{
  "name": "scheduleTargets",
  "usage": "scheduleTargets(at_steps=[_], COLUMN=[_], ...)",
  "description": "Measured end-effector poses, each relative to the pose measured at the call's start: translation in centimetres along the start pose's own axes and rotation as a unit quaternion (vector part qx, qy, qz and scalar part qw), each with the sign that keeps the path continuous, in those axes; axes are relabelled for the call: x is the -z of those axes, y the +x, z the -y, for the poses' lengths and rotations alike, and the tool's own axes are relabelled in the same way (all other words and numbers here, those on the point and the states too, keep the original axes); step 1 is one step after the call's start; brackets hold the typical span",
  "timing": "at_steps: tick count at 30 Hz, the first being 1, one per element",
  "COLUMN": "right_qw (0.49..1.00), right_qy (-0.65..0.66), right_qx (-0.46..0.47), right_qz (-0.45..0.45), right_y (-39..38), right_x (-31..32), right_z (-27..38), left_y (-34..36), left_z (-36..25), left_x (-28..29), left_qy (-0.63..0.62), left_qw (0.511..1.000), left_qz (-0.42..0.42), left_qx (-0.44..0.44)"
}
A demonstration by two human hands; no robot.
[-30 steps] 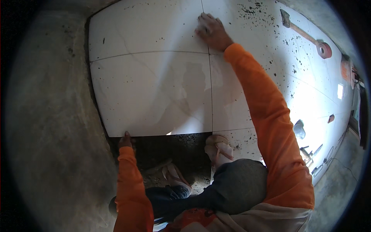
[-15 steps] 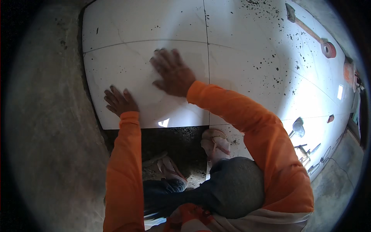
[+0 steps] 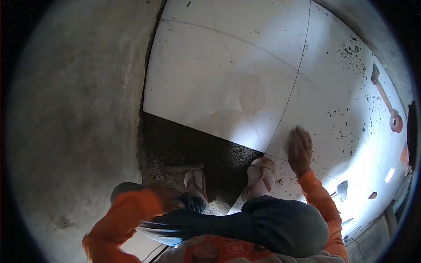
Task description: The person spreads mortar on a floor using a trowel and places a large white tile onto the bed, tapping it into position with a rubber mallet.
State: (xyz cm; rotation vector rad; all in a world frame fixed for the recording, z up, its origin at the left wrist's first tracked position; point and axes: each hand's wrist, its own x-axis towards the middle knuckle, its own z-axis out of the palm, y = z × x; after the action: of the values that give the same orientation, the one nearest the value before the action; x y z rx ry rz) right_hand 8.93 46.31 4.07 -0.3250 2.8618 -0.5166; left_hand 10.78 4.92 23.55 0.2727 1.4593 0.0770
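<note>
My right hand (image 3: 300, 151) is over a white floor tile (image 3: 324, 127) to the right, fingers stretched out and a little blurred, with nothing seen in it. Whether the palm presses on the tile I cannot tell. Drawn back near my left knee is my left hand (image 3: 169, 199), its fingers smeared by motion. A large glossy white tile (image 3: 210, 79) lies ahead, its near edge bordering a strip of bare, dark rough ground (image 3: 188, 136). My sandalled feet stand at that strip, the right one (image 3: 259, 177) near the tile corner.
A hammer (image 3: 384, 93) with a wooden handle lies at the far right, beside a reddish tape roll (image 3: 396, 123). Nearer are a trowel (image 3: 342, 190) and a small red block (image 3: 372, 195). Dark crumbs dot the right tiles. Grey concrete (image 3: 83, 109) runs along the left.
Both hands have left the large tile. My left hand pulled back toward my knee; my right moved right and nearer. The view has turned, shifting the floor rightward.
</note>
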Motion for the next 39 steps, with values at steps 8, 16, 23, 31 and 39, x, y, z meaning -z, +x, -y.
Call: scheduleTargets(at_steps=[8, 16, 23, 31, 39], right_qw=[0.86, 0.792, 0.918, 0.805, 0.67], right_qy=[0.299, 0.323, 0.093, -0.325, -0.1], right_qx=[-0.365, -0.508, -0.316, -0.48, -0.732], right_qz=[0.196, 0.1, -0.218, -0.126, -0.076], right_y=[-16.5, -20.9, -17.2, -28.0, -33.9], right_x=[0.1, -3.8, 1.2, -1.2, -5.1], right_z=[-1.8, 1.4, -1.8, -7.7, -7.2], left_y=[-5.8, 3.6, 8.7, 16.2, 18.9], left_z=[7.9, 8.3, 12.3, 13.9, 13.5], left_x=[-15.4, -25.0, -3.1, 20.6, 26.8], left_qy=[-0.308, -0.645, -0.523, 0.185, 0.157], left_qw=[0.804, 0.464, 0.489, 0.72, 0.69], left_qz=[-0.389, -0.57, -0.675, -0.669, -0.687], left_qx=[0.329, 0.209, -0.175, 0.012, 0.166])
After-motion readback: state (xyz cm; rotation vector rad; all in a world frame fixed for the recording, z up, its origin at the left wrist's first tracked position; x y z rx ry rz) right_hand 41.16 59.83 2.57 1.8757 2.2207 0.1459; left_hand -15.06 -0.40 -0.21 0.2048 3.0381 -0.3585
